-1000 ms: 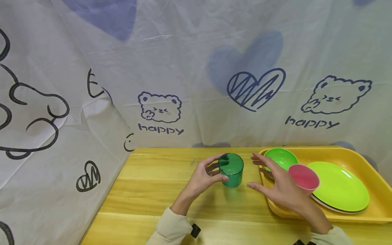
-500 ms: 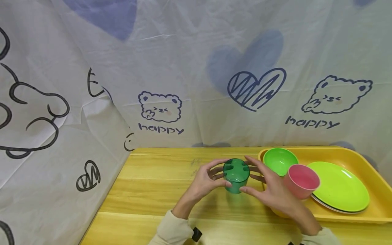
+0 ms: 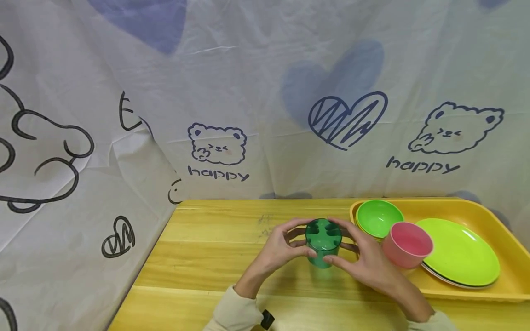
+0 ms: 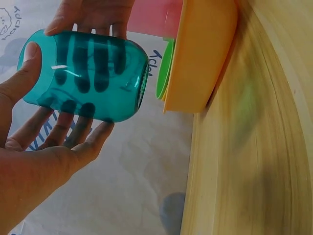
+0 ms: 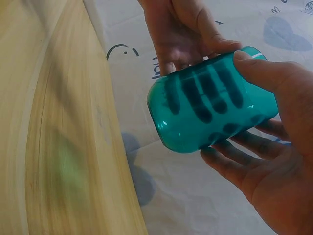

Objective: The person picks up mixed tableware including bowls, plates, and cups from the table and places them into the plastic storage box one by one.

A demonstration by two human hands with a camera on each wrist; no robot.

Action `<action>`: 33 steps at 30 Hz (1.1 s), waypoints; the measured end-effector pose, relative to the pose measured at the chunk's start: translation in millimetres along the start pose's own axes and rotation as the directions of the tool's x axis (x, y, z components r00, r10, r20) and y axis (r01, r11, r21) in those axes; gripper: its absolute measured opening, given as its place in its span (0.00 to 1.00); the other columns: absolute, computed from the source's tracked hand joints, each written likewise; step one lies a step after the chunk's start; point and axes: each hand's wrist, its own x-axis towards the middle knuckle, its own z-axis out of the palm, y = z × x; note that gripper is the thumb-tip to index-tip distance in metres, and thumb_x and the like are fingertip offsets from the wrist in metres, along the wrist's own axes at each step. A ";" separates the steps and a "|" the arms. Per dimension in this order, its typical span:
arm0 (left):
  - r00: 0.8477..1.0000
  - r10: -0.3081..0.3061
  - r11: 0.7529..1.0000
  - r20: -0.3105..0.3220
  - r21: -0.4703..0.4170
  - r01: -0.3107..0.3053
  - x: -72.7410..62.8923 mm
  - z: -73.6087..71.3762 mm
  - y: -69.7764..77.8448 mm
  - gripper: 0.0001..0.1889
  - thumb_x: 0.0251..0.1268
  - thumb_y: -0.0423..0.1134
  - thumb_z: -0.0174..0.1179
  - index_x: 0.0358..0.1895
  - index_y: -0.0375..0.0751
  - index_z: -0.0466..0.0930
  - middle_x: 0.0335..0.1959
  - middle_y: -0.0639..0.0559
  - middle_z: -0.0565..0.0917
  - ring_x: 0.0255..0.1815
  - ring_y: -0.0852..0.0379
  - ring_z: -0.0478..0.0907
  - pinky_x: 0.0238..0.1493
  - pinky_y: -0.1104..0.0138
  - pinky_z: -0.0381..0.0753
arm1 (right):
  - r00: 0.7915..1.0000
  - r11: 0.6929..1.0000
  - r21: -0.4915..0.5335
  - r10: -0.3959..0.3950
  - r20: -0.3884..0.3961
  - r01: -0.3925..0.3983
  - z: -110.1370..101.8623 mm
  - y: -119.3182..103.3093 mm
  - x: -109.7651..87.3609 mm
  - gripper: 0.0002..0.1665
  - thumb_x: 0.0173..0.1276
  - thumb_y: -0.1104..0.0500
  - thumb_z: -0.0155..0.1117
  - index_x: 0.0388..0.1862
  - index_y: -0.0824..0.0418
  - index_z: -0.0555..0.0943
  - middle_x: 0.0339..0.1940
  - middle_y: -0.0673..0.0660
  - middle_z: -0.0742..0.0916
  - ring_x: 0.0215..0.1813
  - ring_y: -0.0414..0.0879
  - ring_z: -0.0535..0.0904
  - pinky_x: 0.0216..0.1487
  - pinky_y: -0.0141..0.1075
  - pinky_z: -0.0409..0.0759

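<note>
A clear green cup (image 3: pixel 323 243) is held upright between both hands, raised above the wooden table in the wrist views. My left hand (image 3: pixel 281 250) grips its left side, thumb at the front and fingers round the back. From the right, my right hand (image 3: pixel 368 257) grips it the same way, its thumb close to the left one. Through the see-through wall of the cup (image 4: pixel 88 73) in the left wrist view, fingers show as dark shapes. The right wrist view shows the cup (image 5: pixel 210 103) with fingers along both sides.
On the right of the wooden table (image 3: pixel 198 266) stands a yellow tray (image 3: pixel 507 271). It holds stacked bowls with a green bowl (image 3: pixel 378 218) on top, a pink cup (image 3: pixel 407 246) and a stack of plates topped by a lime plate (image 3: pixel 459 253). A printed cloth (image 3: pixel 269 92) hangs behind.
My right hand has come in from the tray side and taken hold of the cup alongside my left hand. The cup has shifted slightly right and nearer to me.
</note>
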 end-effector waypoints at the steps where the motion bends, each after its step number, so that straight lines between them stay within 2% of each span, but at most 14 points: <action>1: 1.000 -0.004 1.000 0.003 -0.007 0.004 -0.1 0.3 0.1 0.34 0.60 0.27 0.73 0.71 0.34 0.73 0.70 0.40 0.72 0.69 0.43 0.73 0.66 0.54 0.78 | 1.000 1.000 -0.001 0.002 0.001 -0.002 -0.2 0.1 -0.4 0.48 0.60 0.50 0.81 0.75 0.54 0.68 0.67 0.54 0.79 0.65 0.53 0.79 0.57 0.41 0.84; 7: 1.000 -0.008 1.000 0.020 -0.023 0.009 0.4 2.0 -0.8 0.34 0.61 0.28 0.72 0.71 0.34 0.72 0.70 0.40 0.73 0.68 0.44 0.74 0.66 0.56 0.78 | 1.000 1.000 -0.023 0.022 0.002 -0.022 -2.7 -2.5 -2.3 0.46 0.61 0.49 0.80 0.75 0.53 0.69 0.65 0.54 0.81 0.63 0.53 0.80 0.56 0.44 0.85; 10: 1.000 -0.001 1.000 0.029 0.001 0.001 1.0 3.0 0.0 0.34 0.62 0.29 0.72 0.72 0.36 0.71 0.70 0.42 0.73 0.68 0.46 0.74 0.66 0.56 0.77 | 1.000 0.999 -0.038 0.031 0.003 -0.031 -5.9 -6.5 -2.5 0.46 0.61 0.48 0.80 0.74 0.52 0.69 0.65 0.54 0.81 0.63 0.53 0.80 0.55 0.46 0.85; 14: 0.998 0.026 0.997 0.051 0.076 -0.029 2.7 1.9 0.9 0.35 0.63 0.31 0.72 0.74 0.40 0.70 0.72 0.46 0.72 0.69 0.48 0.73 0.69 0.55 0.75 | 1.000 0.996 -0.084 -0.019 -0.017 0.017 -12.0 -14.0 -1.8 0.46 0.60 0.51 0.81 0.73 0.54 0.70 0.64 0.56 0.82 0.60 0.55 0.82 0.53 0.45 0.86; 18: 0.997 0.071 0.979 0.043 0.189 -0.078 1.4 -3.5 1.9 0.31 0.70 0.33 0.67 0.74 0.41 0.69 0.73 0.47 0.72 0.71 0.45 0.71 0.72 0.54 0.71 | 0.994 0.987 -0.145 -0.085 -0.075 0.073 -23.0 -24.0 -1.8 0.48 0.57 0.57 0.83 0.74 0.56 0.69 0.62 0.59 0.83 0.60 0.58 0.82 0.52 0.42 0.86; 21: 0.996 0.094 0.953 0.006 0.288 -0.091 -1.6 -9.4 1.0 0.27 0.75 0.36 0.62 0.74 0.42 0.69 0.73 0.47 0.72 0.72 0.45 0.71 0.73 0.53 0.70 | 0.989 0.983 -0.166 -0.099 -0.111 0.080 -36.7 -30.6 -3.3 0.50 0.56 0.60 0.84 0.76 0.56 0.69 0.62 0.59 0.83 0.59 0.55 0.82 0.52 0.33 0.85; 24: 0.993 0.115 0.909 -0.031 0.407 -0.092 -6.4 -17.5 -1.3 0.26 0.77 0.39 0.60 0.74 0.45 0.69 0.74 0.47 0.72 0.72 0.45 0.70 0.73 0.50 0.69 | 0.986 0.977 -0.203 -0.095 -0.138 0.066 -51.7 -35.5 -5.7 0.53 0.54 0.61 0.84 0.77 0.54 0.68 0.61 0.57 0.83 0.57 0.43 0.82 0.51 0.22 0.80; 28: 0.989 0.134 0.848 -0.063 0.524 -0.081 -13.1 -29.4 -5.6 0.25 0.80 0.43 0.56 0.75 0.49 0.69 0.74 0.50 0.71 0.72 0.46 0.70 0.72 0.44 0.68 | 0.979 0.968 -0.247 -0.088 -0.185 0.040 -73.0 -38.2 -10.7 0.54 0.53 0.62 0.85 0.77 0.51 0.68 0.61 0.59 0.83 0.56 0.31 0.78 0.51 0.17 0.76; 31: 0.986 0.146 0.812 -0.081 0.579 -0.073 -17.6 -37.8 -8.6 0.24 0.82 0.44 0.53 0.75 0.45 0.68 0.74 0.51 0.72 0.73 0.46 0.69 0.71 0.43 0.69 | 0.972 0.963 -0.269 -0.066 -0.227 0.003 -89.9 -38.0 -15.6 0.56 0.53 0.62 0.85 0.78 0.48 0.67 0.63 0.62 0.81 0.58 0.28 0.74 0.52 0.13 0.72; 33: 0.983 0.163 0.775 -0.088 0.627 -0.072 -20.3 -43.2 -10.3 0.24 0.83 0.43 0.51 0.75 0.43 0.68 0.74 0.50 0.72 0.73 0.46 0.69 0.72 0.44 0.68 | 0.967 0.960 -0.280 -0.044 -0.252 -0.029 -100.0 -36.5 -19.0 0.56 0.54 0.61 0.84 0.79 0.47 0.65 0.64 0.63 0.80 0.59 0.26 0.71 0.51 0.11 0.70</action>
